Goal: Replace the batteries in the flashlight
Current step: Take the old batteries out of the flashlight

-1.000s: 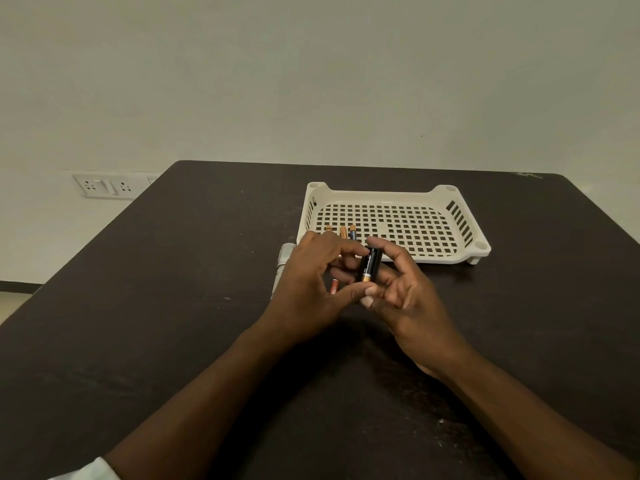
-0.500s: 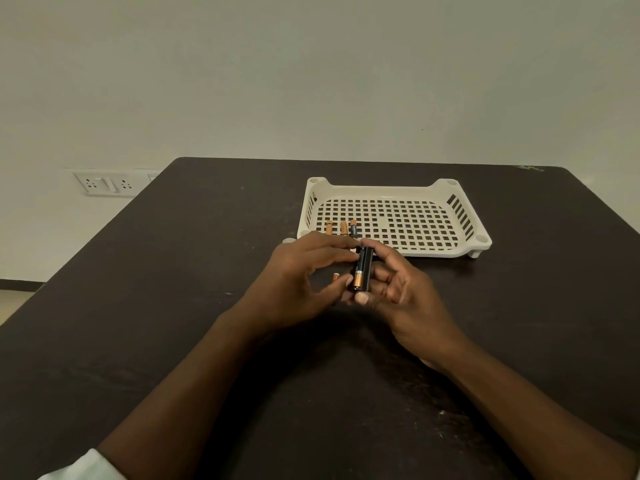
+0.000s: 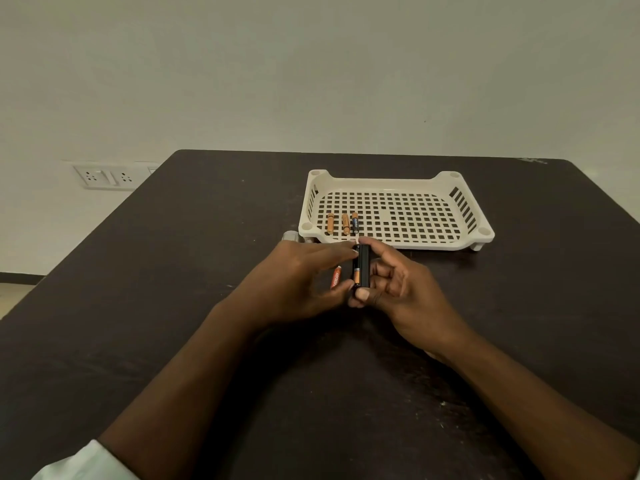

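Dark table [image 3: 138, 341] fills the lower frame, far edge against a pale wall. White perforated plastic tray [image 3: 460, 237] sits toward the far edge, right of centre. Left hand [image 3: 294, 282] and right hand [image 3: 405, 292] meet just in front of the tray's near-left corner, above the table middle. Right hand grips a black battery holder [image 3: 364, 268] upright between thumb at its lower end and fingers at its top; a black-and-copper battery [image 3: 356, 274] shows in its left side. Left hand's forefinger touches the holder's top, thumb at its lower end, pinching it. An orange battery [image 3: 336, 277] lies on the table under the left hand, partly hidden. Three batteries lie in the tray's near-left corner: two orange [image 3: 330, 223] [image 3: 345, 224] and one black-and-copper [image 3: 355, 222]. A silver cylinder end [image 3: 290, 235], flashlight body I think, pokes out behind the left hand at the tray's left corner. Wall socket [image 3: 104, 175] off the table's left edge. White sleeve [image 3: 83, 462] at the bottom left.
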